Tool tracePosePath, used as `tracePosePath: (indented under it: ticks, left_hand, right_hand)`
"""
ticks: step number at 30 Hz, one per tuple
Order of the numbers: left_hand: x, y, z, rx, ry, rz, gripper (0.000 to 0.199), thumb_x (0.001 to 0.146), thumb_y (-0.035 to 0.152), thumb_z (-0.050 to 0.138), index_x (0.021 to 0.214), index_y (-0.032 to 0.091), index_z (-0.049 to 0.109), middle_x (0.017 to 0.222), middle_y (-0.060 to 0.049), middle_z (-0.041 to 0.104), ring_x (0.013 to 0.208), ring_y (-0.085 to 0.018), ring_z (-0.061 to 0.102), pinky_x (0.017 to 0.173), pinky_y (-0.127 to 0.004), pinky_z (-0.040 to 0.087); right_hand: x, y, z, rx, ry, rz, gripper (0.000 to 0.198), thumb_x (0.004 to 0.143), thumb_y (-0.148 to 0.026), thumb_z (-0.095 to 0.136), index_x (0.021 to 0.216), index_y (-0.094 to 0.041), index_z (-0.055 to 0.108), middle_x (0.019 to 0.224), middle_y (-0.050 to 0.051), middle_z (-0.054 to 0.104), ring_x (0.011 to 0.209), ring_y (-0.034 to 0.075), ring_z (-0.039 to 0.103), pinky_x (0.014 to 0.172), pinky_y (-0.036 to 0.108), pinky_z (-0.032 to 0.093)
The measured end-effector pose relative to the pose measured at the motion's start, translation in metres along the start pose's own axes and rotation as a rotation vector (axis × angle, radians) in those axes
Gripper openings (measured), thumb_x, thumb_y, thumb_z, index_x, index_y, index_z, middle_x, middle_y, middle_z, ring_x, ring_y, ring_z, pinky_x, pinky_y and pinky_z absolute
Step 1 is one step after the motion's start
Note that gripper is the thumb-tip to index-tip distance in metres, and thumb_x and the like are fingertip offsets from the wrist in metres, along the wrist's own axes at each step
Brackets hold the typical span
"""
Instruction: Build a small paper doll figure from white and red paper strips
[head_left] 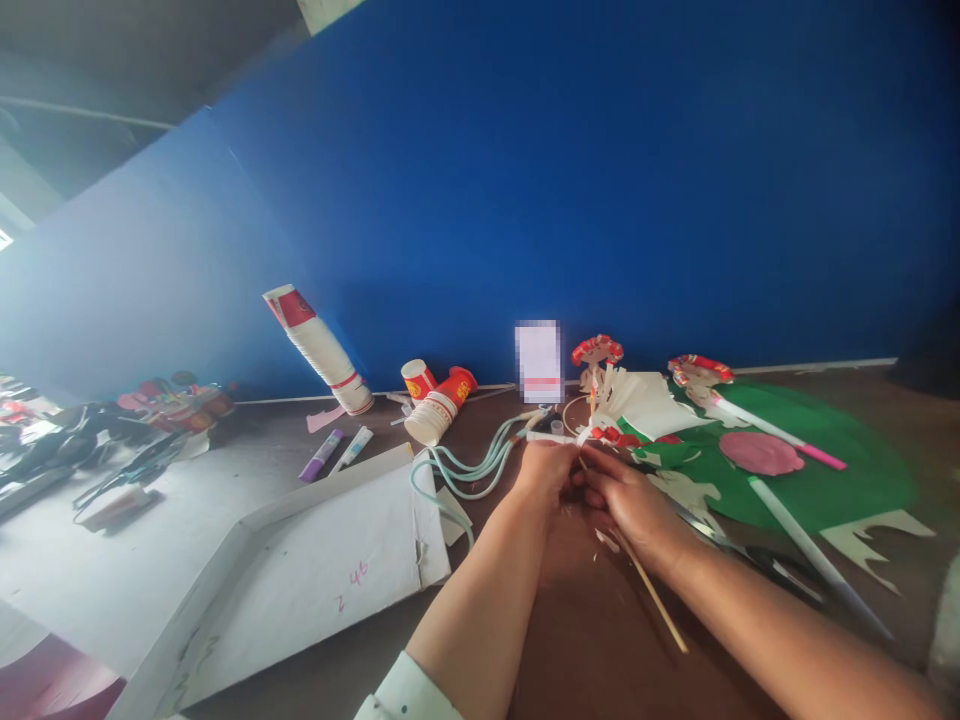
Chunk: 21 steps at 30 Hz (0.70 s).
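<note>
My left hand (550, 472) and my right hand (626, 492) meet low in the centre, fingertips pinched together. A thin wooden stick (654, 592) runs from under my right hand's fingers towards me, slanting down to the right. Just beyond the fingertips, a narrow white strip (583, 432) sticks up, and it seems to be at the stick's far end. Which fingers grip the strip is hidden. Right behind it lie fringed white paper (652, 402) and a small red-and-white piece (616, 437). My left hand's fingers are closed, their contents out of sight.
A white box lid (300, 570) and pale green cable (480, 490) lie left. Paper cups (442, 405) and a tall cup stack (319, 350) stand by the blue partition (525, 200). Scissors (784, 575), a green sheet (847, 440) and markers (806, 540) are at right.
</note>
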<state>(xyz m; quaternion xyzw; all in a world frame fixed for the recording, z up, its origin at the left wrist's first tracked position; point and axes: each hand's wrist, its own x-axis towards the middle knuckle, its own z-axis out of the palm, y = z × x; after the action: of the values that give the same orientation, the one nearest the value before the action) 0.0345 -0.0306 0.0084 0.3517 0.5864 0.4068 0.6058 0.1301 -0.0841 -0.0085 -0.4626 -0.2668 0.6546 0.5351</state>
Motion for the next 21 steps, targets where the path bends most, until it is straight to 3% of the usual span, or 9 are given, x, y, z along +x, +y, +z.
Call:
tracePosePath:
  ticks: [5, 14, 21]
  left_hand:
    - [0.001, 0.001, 0.001, 0.033, 0.024, -0.006, 0.018, 0.073, 0.013, 0.068, 0.060, 0.015, 0.055, 0.046, 0.002, 0.047, 0.035, -0.008, 0.041, 0.038, -0.021, 0.024]
    - [-0.003, -0.002, -0.001, -0.025, -0.023, 0.000, 0.026, 0.075, 0.018, 0.073, 0.058, 0.014, 0.054, 0.045, 0.001, 0.049, 0.034, -0.005, 0.034, 0.038, -0.020, 0.017]
    - [0.000, -0.001, -0.005, -0.030, -0.036, -0.025, 0.028, 0.075, 0.026, 0.078, 0.061, 0.013, 0.056, 0.050, 0.000, 0.051, 0.037, -0.004, 0.035, 0.040, -0.019, 0.018]
  right_hand:
    - [0.003, -0.003, 0.001, 0.092, 0.026, 0.025, 0.044, 0.077, -0.004, 0.058, 0.117, -0.019, 0.067, 0.062, -0.001, 0.059, 0.043, 0.007, 0.041, 0.035, 0.013, 0.025]
    - [0.001, -0.012, 0.001, 0.238, -0.009, 0.026, 0.033, 0.072, 0.003, 0.057, 0.097, -0.013, 0.071, 0.063, 0.000, 0.055, 0.041, 0.004, 0.036, 0.031, 0.010, 0.024]
    - [-0.003, -0.019, 0.002, 0.278, -0.028, 0.062, 0.033, 0.075, 0.006, 0.052, 0.097, -0.013, 0.068, 0.063, -0.001, 0.053, 0.041, 0.002, 0.034, 0.032, 0.008, 0.023]
